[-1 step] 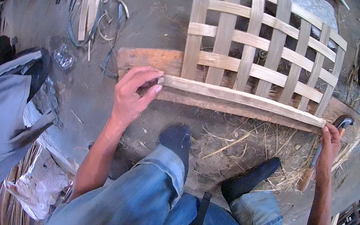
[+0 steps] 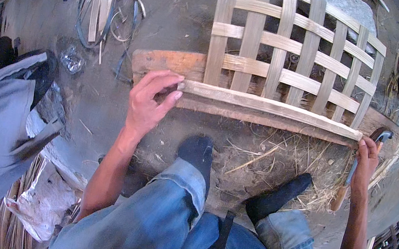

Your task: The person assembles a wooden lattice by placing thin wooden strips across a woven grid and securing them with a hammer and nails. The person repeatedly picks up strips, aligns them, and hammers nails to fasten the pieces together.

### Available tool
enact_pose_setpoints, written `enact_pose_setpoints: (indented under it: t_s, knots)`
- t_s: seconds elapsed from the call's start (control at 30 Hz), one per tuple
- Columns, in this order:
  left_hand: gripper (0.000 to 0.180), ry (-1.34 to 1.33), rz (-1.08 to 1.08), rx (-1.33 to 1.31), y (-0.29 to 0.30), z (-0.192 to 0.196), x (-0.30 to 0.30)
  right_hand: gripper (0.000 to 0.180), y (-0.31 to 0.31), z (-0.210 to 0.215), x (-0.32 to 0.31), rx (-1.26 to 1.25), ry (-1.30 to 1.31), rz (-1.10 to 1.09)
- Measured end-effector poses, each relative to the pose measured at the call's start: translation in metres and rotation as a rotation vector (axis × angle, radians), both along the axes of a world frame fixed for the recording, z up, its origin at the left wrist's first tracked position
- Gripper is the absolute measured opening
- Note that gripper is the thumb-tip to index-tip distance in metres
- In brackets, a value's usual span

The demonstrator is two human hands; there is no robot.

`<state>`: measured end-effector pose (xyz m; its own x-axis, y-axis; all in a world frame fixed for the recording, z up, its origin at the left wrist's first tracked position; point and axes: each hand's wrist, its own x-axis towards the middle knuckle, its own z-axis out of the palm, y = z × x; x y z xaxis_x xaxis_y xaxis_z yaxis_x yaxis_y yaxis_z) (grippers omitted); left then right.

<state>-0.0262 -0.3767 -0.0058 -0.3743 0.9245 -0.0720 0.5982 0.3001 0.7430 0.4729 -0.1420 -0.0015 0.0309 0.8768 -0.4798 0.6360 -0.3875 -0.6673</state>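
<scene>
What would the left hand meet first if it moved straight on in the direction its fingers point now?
The left hand points right and a little upward. Its fingertips already pinch the left end of the long bamboo strip, so it would run along that strip, probably then against the woven bamboo lattice resting just above; depth is unclear.

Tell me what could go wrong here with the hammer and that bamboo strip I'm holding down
1. The left hand pinches the end of the bamboo strip with fingertips on its edge; a slip or splinter could likely cut them.
2. The right hand grips the hammer right at the strip's other end, so a missed swing might split the strip or the woven lattice.
3. Only socks cover the feet, close to the work.
</scene>
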Motion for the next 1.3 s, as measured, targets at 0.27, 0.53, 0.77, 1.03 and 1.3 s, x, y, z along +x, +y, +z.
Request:
enact_pose_setpoints:
  t_s: [0.27, 0.53, 0.77, 1.03, 1.3]
  knots:
    - [0.037, -0.045, 0.026, 0.020, -0.004, -0.002, -0.001, 0.013, -0.088, 0.125, -0.114, 0.662, 0.292, 0.692]
    - [0.036, 0.002, 0.060, 0.094, -0.002, -0.007, -0.001, 0.022, -0.158, 0.212, -0.257, 0.749, 0.791, 0.488]
    - [0.034, -0.101, 0.101, 0.117, -0.005, -0.011, 0.003, 0.022, -0.192, 0.214, -0.313, 0.962, 0.714, -0.010]
    - [0.035, -0.110, 0.089, 0.126, -0.006, -0.008, 0.002, 0.013, -0.158, 0.196, -0.268, 0.725, 0.446, 1.007]
    - [0.036, 0.167, -0.098, 0.217, 0.005, -0.011, 0.010, 0.014, -0.106, 0.015, -0.303, 0.460, 0.605, 0.599]
